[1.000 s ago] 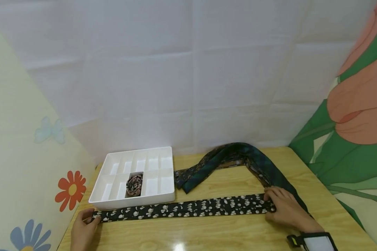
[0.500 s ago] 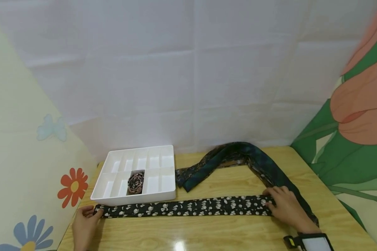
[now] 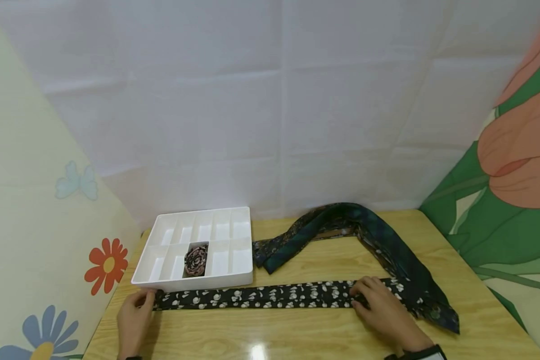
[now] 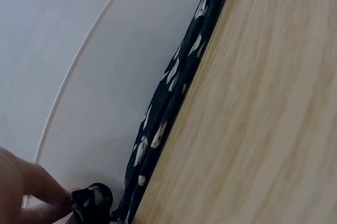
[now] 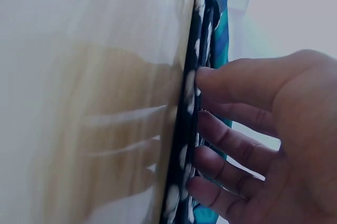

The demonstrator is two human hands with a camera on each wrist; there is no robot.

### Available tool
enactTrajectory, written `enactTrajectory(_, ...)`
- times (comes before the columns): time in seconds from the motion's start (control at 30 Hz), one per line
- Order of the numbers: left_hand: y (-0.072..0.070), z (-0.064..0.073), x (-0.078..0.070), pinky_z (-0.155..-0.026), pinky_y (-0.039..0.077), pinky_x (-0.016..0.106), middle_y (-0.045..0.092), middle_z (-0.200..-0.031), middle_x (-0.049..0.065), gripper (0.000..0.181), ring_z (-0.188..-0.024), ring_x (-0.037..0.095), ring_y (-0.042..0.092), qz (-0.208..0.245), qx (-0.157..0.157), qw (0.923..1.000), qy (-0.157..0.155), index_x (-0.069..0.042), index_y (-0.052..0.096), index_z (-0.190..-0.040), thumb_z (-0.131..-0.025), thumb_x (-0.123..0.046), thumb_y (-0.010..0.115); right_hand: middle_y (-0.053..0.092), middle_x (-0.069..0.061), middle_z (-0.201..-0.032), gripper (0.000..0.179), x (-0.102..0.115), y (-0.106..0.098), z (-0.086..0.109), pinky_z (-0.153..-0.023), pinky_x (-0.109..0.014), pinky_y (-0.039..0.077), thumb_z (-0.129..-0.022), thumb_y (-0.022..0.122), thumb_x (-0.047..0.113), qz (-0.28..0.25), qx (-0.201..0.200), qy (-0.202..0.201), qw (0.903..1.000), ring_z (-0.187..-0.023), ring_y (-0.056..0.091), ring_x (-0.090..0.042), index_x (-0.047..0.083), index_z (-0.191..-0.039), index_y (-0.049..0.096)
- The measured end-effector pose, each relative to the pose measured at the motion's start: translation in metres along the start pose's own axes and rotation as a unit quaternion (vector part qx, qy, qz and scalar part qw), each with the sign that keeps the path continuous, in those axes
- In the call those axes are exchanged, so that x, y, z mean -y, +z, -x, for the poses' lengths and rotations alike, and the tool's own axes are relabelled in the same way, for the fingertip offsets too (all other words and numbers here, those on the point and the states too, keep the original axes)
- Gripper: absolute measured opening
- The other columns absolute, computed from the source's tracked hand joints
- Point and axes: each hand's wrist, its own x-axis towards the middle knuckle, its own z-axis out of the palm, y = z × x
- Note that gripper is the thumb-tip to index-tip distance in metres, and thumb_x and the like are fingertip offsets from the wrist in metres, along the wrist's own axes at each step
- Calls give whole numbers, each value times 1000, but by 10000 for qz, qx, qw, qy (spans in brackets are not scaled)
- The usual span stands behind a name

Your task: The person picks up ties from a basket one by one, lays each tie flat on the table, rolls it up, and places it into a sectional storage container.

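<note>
left hand [image 3: 135,314] pinches the end of the black white-flowered fabric tie [image 3: 270,296] on the wooden bench [image 3: 297,335]; right hand [image 3: 384,312] presses it with fingers spread.

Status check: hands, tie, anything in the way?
Left hand pinches the floral tie end. Right hand presses it flat. White tray touches its far edge.

This looks like a makeshift recording booth rather than a lived-in room: a creased white cloth backdrop [image 3: 279,115] hangs behind a small wooden surface [image 3: 324,335], flanked by a pale flower-printed panel [image 3: 31,240] and a green-and-pink painted panel [image 3: 513,190].
</note>
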Motion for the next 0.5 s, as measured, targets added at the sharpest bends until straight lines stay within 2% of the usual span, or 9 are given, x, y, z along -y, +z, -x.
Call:
enactTrajectory(0.07,2,1,0,-67,47,25,74,-102,28,22,-85,25,67,-1,21,9999,104,10,75,-107,-94,-6,72,62,8,-107,17,4,1,-1,-85,-44,54,-91,83,19,-38,4,0,10000,-101,58,-16,28,-99,71)
enactTrajectory(0.17,4,2,0,-65,47,24,72,-100,29,22,-82,26,67,-14,149,9998,164,12,71,-105,-90,-2,77,61,12,-106,19,12,2,-2,-84,-40,54,-91,83,19,-58,-20,-95,9999,-101,57,-13,31,-99,70)
enactTrajectory(0.33,7,2,2,-70,48,33,67,-100,31,36,-90,40,65,-337,333,9988,105,15,63,-107,-88,-11,79,59,15,-106,21,27,4,-8,-78,-34,51,-91,83,18,-123,-59,-366,9992,-96,53,-7,33,-98,70)
enactTrajectory(0.5,14,9,-4,-72,43,33,63,-95,23,28,-86,31,58,-230,269,9988,339,9,59,-102,-83,-2,77,59,15,-109,18,40,10,-15,-78,-33,52,-93,82,20,-327,68,-653,9973,-97,54,-6,31,-103,71)
